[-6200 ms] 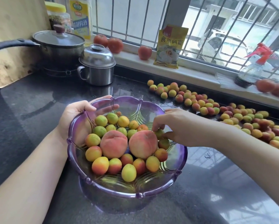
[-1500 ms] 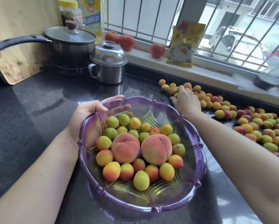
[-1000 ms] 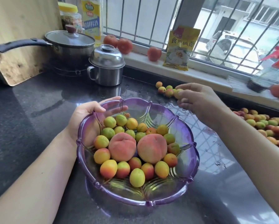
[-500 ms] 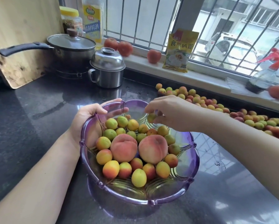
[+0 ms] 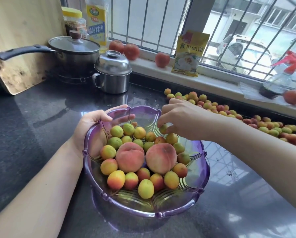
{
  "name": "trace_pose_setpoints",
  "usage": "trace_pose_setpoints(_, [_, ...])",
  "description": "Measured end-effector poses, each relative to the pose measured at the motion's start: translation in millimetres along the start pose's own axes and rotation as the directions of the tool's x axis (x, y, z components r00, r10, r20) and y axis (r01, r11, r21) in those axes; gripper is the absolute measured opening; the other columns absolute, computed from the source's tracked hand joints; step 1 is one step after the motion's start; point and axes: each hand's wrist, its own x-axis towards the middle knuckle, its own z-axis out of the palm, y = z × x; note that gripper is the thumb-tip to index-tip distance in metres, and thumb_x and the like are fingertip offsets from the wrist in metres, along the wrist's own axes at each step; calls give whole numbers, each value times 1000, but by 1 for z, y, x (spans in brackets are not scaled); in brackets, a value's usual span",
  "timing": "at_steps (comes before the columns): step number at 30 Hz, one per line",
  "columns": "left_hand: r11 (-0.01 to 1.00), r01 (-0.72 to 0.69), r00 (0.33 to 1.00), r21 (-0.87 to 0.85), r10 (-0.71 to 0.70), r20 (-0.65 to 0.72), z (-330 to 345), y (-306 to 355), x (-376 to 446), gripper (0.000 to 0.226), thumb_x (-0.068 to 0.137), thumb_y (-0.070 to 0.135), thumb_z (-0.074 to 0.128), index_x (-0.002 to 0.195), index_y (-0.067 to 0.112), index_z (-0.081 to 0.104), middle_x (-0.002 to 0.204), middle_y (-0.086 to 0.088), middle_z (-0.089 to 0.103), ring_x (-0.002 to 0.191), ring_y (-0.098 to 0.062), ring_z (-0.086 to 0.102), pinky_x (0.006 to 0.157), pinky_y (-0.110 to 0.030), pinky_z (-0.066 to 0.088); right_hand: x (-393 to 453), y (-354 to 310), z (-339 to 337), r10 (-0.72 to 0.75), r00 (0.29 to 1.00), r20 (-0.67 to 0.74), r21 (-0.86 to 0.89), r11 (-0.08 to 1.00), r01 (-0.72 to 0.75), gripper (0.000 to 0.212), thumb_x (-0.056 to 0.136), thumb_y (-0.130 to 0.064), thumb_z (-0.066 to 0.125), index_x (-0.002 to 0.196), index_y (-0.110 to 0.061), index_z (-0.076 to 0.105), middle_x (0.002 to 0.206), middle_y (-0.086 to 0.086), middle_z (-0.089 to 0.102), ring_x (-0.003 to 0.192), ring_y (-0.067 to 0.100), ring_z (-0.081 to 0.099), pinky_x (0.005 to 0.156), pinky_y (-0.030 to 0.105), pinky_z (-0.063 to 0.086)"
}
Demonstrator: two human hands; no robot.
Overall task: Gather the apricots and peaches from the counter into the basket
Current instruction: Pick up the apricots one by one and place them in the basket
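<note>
The dark stone desk [image 5: 32, 117] carries everything. On it sits the purple see-through basket [image 5: 202, 170], which the left hand [image 5: 90, 127] grips by its rim: the thumb lies over the rim's top while the fingers [image 5: 123, 117] curl down inside the wall, closed on the plastic. Just below those fingers, inside the basket, lie two peaches [image 5: 130, 158] side by side, ringed by a heap of small apricots [image 5: 116, 179].

The right hand [image 5: 181, 119] hangs over the basket's far rim. Its fingers [image 5: 162, 121] are narrowed to a pinch around one greenish apricot [image 5: 163, 128], held just above the heap and close to the inner wall.

Beyond the right hand's fingers, and on along the arm, a long band of loose apricots [image 5: 210, 106] lies on the desk beside the windowsill. Well beyond the left hand's fingers stand a lidded saucepan [image 5: 75, 54] and, beside it, a small steel pot [image 5: 113, 73].
</note>
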Motion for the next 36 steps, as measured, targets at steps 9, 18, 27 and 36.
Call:
trace_pose_setpoints(9, [1000,-4,1000,11,3,9,-3,-1,2,62,103,18,22,158,6,48,153,-27,57,135,-44,57,112,-58,44,1,2,-11,-76,996,52,17,997,75,30,99,-14,58,123,-27,71,106,-10,64,90,5,37,78,7,16])
trace_pose_setpoints(18, [1000,2,999,4,-2,32,-4,-1,3,63,101,19,23,158,7,49,151,-24,59,130,-42,61,107,-57,47,0,0,-7,-47,998,34,7,999,47,21,100,-21,57,110,-27,75,101,-11,65,88,15,47,72,9,22])
trace_pose_setpoints(27, [1000,9,1000,-8,-9,21,-3,0,1,63,102,18,22,158,7,49,152,-24,58,131,-42,60,108,-57,46,-2,28,-7,256,930,-266,200,958,-207,40,90,6,56,113,-20,75,106,0,66,98,22,60,83,39,50])
trace_pose_setpoints(36, [998,-2,999,-59,4,35,0,1,3,62,102,14,20,157,4,48,157,-23,54,149,-42,47,123,-58,34,18,96,78,724,682,-102,274,680,-680,30,92,-10,52,118,-16,67,121,11,58,108,36,57,84,39,46])
